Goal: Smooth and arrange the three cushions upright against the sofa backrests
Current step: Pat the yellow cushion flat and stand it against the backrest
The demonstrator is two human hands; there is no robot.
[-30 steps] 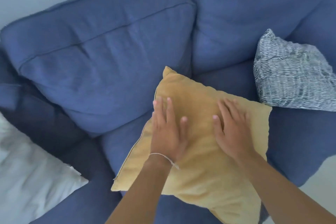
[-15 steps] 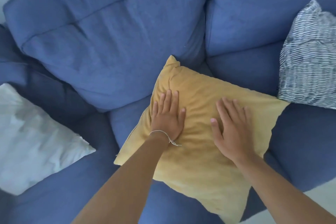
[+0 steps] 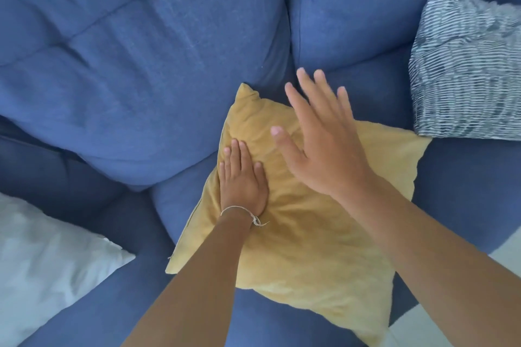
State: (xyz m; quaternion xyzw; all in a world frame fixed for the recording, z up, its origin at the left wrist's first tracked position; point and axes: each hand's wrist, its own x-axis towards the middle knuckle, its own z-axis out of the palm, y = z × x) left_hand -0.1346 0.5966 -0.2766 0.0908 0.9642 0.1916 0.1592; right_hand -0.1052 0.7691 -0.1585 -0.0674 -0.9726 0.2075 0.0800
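On the blue sofa (image 3: 141, 70) seat the yellow cushion (image 3: 304, 234) lies flat, its far corner toward the backrest. The left hand (image 3: 242, 180) presses flat on its left side, gripping nothing; the right hand (image 3: 321, 144) hovers above with fingers spread, nearer that far corner.

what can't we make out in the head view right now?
- Right hand: motion-blurred, contact with the yellow cushion unclear.
- White cushion: cut by the left edge, blurred.
- Patterned cushion: cut by the right edge.
- Yellow cushion's middle: hidden under the left hand and forearms.
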